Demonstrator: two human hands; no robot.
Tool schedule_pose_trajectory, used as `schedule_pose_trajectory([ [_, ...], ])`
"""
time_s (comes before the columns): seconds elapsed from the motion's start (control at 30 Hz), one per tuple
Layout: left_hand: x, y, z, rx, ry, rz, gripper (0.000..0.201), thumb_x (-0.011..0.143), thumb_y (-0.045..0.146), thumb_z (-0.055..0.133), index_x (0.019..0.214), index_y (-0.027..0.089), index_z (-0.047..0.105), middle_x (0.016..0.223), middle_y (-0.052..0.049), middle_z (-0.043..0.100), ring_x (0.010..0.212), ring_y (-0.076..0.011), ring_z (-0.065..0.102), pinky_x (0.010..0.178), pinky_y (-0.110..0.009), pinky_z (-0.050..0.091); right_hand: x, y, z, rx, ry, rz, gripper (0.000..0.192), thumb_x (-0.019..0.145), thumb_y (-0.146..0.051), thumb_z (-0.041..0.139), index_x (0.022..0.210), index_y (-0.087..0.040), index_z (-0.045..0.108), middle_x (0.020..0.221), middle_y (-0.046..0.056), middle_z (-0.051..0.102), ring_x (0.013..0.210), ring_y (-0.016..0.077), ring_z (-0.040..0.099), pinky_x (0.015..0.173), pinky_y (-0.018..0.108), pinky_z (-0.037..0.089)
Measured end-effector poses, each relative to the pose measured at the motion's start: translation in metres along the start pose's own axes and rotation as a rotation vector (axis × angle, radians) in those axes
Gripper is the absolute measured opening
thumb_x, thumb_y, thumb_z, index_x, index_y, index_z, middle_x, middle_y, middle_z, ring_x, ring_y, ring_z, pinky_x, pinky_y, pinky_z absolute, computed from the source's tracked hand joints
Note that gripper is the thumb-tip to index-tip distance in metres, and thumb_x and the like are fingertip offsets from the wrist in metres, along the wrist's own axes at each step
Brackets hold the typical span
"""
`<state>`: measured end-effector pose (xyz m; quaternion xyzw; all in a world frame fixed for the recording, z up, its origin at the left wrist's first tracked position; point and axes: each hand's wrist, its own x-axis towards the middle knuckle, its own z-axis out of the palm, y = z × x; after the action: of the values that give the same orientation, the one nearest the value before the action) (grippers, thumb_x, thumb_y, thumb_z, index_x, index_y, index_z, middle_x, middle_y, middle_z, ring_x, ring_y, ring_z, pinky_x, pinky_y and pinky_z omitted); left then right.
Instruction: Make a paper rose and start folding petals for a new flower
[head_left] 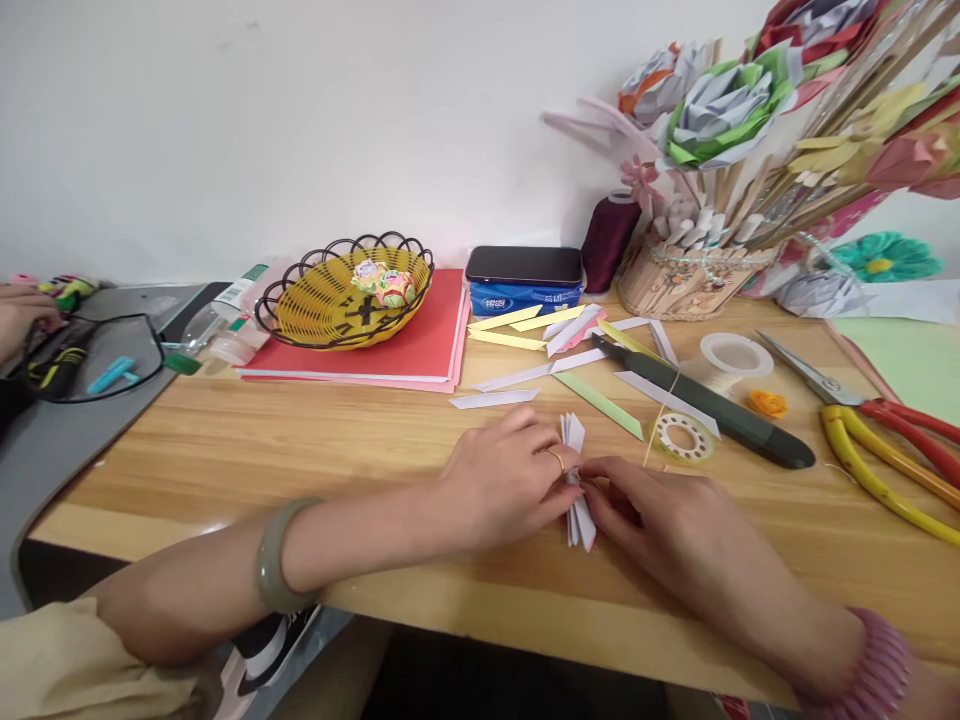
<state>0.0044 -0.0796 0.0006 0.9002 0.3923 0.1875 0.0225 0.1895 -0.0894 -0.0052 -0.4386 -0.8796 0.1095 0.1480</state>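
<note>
On the wooden desk (300, 450), near its front edge, we pinch a bundle of folded white paper strips (576, 480) at its waist from both sides. To bind it well, we judge the grip should stay tight at the middle so the strips keep fanned and none slides out. Our left hand (510, 480), ring finger bearing a band, curls over the bundle's left side, forearm lying flat. Our right hand (660, 520) meets it fingertip to fingertip, wrist angled in from the right, grasping the same waist.
</note>
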Motion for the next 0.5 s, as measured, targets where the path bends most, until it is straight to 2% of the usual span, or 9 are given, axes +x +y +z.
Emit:
schedule_pose_trajectory([
  [0.23, -0.0021, -0.0047, 0.0050, 0.141, 0.055, 0.126, 0.020, 0.086, 0.024, 0.046, 0.077, 0.017, 0.062, 0.071, -0.001, 0.063, 0.074, -0.0154, 0.050, 0.054, -0.024, 0.041, 0.0020, -0.0011, -0.0015, 0.031, -0.021, -0.011, 0.022, 0.087, -0.022, 0.037, 0.081, -0.019, 0.058, 0.060, 0.002, 0.065, 0.050, 0.0152, 0.060, 0.047, 0.023, 0.040],
  [0.37, -0.0026, -0.0071, 0.0082, 0.220, 0.091, 0.170, 0.015, 0.085, 0.017, 0.045, 0.080, 0.015, 0.059, 0.073, -0.002, 0.062, 0.074, -0.0158, 0.050, 0.050, -0.023, 0.040, 0.0015, 0.0004, -0.0003, 0.046, -0.031, -0.021, 0.022, 0.088, -0.022, 0.036, 0.081, -0.019, 0.056, 0.057, 0.001, 0.063, 0.046, 0.0136, 0.058, 0.045, 0.023, 0.037],
  [0.5, -0.0003, -0.0068, 0.0099, 0.278, 0.055, 0.199, 0.021, 0.086, 0.013, 0.035, 0.084, 0.012, 0.055, 0.080, -0.007, 0.059, 0.078, -0.0172, 0.050, 0.046, -0.023, 0.039, 0.0003, 0.0034, 0.0019, 0.040, -0.059, -0.057, 0.017, 0.089, -0.020, 0.035, 0.081, -0.020, 0.050, 0.056, -0.001, 0.060, 0.045, 0.0121, 0.055, 0.044, 0.023, 0.034],
])
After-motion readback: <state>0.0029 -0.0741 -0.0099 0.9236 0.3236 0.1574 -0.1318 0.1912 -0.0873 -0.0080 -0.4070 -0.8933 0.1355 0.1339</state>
